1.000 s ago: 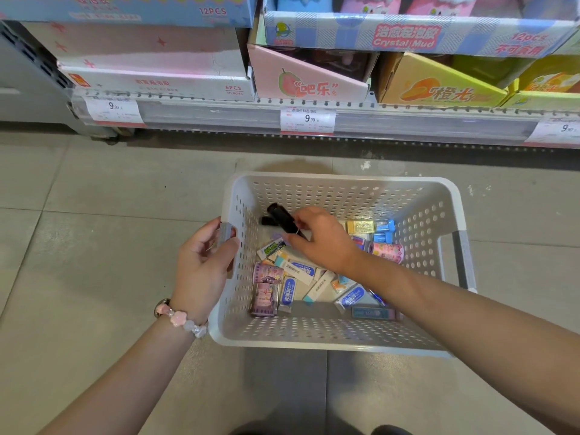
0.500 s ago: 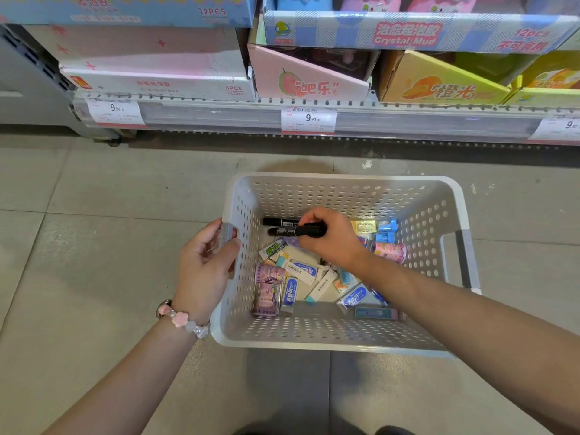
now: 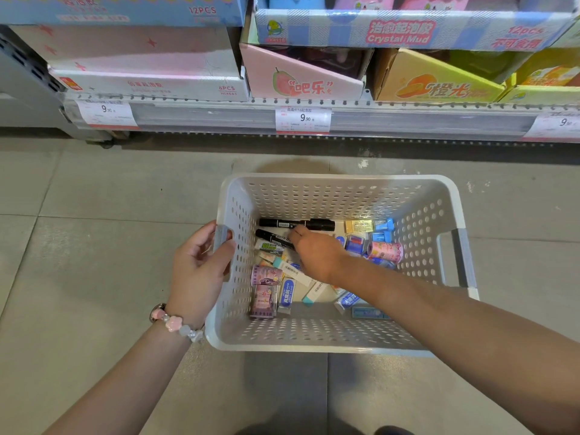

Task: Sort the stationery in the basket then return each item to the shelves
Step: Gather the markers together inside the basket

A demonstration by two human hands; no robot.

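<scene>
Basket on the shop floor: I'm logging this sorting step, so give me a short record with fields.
place: grey tile floor below a shelf of boxed goods
basket: white, perforated, on the floor
contents: two black markers along the far wall, many small erasers
left hand: grips the basket's left handle
right hand: inside the basket, fingertips at the markers; grip unclear

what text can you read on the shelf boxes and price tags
"Crystal Mud", "12pcs": blue checked box
"12PCS": light blue box
"6PCS": white and pink box
"吧乐": pink box
"橙光": orange box
"9.90": middle price tag, left price tag
Basket items' labels: too small to read.
</scene>
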